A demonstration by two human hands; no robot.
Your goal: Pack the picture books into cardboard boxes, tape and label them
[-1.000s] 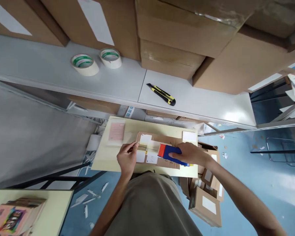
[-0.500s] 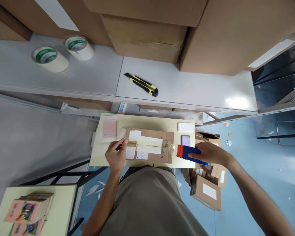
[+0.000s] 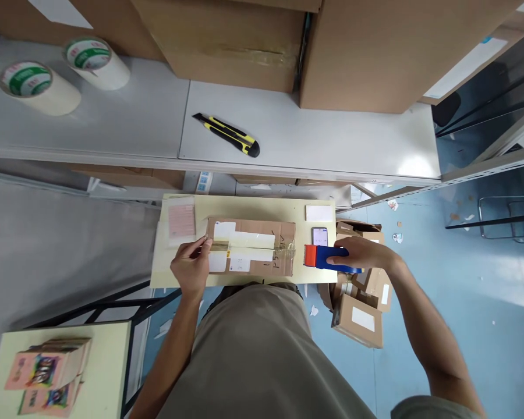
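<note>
Packing area, apparently of a warehouse or stockroom. Large cartons stand on a grey shelf with rolls of tape and a box cutter; a labelled, taped parcel lies on the worktop; further boxes are heaped beside it; scraps dot the blue floor.

Plain olive-grey shirt, short right sleeve

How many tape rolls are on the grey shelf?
2: one roll at the far left, another roll beside it to the right, nearer the boxes. More could hide behind those boxes.
</note>
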